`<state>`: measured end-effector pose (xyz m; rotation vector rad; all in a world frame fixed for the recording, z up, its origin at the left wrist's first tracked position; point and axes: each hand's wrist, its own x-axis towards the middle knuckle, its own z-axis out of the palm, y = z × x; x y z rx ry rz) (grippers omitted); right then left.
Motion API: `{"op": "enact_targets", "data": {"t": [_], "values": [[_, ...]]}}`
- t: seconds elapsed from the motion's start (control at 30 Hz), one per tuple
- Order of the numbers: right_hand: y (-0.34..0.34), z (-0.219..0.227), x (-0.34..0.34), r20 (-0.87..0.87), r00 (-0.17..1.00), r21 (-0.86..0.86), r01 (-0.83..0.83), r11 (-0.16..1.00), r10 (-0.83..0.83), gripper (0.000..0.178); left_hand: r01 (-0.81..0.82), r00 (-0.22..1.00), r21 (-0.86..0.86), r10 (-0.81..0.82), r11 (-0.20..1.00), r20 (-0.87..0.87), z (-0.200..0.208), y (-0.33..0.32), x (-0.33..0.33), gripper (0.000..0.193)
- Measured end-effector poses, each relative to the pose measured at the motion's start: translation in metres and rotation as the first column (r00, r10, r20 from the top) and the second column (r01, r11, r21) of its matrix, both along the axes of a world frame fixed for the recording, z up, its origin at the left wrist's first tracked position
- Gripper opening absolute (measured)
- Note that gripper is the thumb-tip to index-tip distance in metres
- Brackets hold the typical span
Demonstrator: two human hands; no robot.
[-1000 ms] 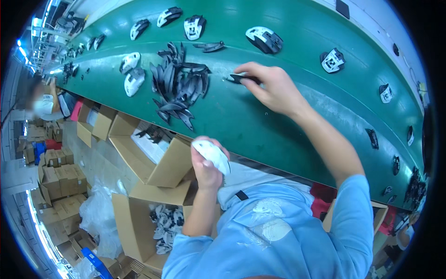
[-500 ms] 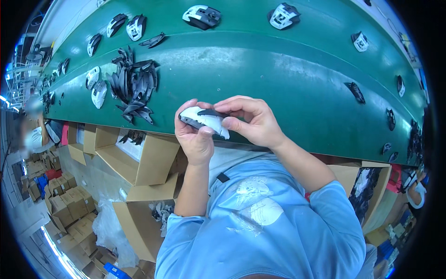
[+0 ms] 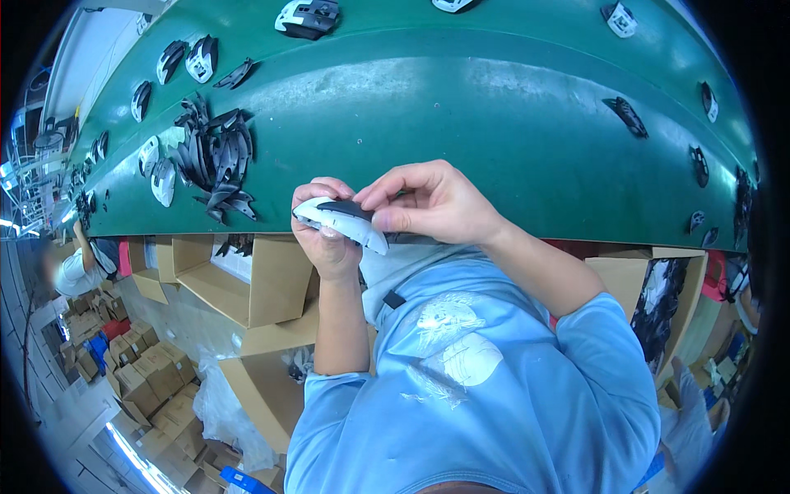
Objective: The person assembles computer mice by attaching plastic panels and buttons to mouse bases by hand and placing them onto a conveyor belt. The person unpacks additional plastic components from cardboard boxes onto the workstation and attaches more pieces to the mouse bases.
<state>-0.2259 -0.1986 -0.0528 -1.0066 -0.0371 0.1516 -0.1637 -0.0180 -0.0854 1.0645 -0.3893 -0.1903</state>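
Observation:
A white computer mouse shell (image 3: 355, 227) with a black curved side piece (image 3: 346, 209) along its upper edge is held just over the near edge of the green table. My left hand (image 3: 331, 247) is closed round its left end, thumb below and fingers behind. At the right end, my right hand (image 3: 440, 202) pinches the black piece and shell between thumb and fingertips, its other fingers curled. Whether the black piece is seated fully in the shell, I cannot tell.
On the green table (image 3: 395, 107), a heap of black curved pieces (image 3: 218, 152) lies left, beside white shells (image 3: 163, 181). More black-and-white mouse shells (image 3: 306, 18) are spread along the far side. Open cardboard boxes (image 3: 276, 280) stand below the near edge. Another person (image 3: 74, 272) is at far left.
Both hands have shifted slightly left with the mouse shell, which is turned so its white side shows more. The view has moved, so the table items appear further left and higher.

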Motion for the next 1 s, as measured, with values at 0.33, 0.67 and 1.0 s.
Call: {"op": "enact_targets", "data": {"t": [0.33, 0.67, 1.0], "values": [[-0.009, 0.006, -0.011, 0.215, 0.952, -0.319, 0.278, 0.906, -0.217, 0.036, -0.129, 0.990, 0.056, 0.132, 0.990, -0.045, -0.010, -0.015, -0.007, 0.059], [-0.005, 0.008, -0.018, 0.219, 0.950, -0.430, 0.300, 0.852, -0.224, 0.035, -0.125, 0.990, 0.048, 0.128, 0.991, -0.061, -0.005, -0.025, -0.015, 0.055], [0.012, -0.016, -0.015, 0.535, 0.801, -0.562, 0.575, 0.595, -0.268, 0.031, -0.262, 0.963, 0.159, 0.269, 0.952, -0.021, -0.008, -0.030, -0.016, 0.055]]}}
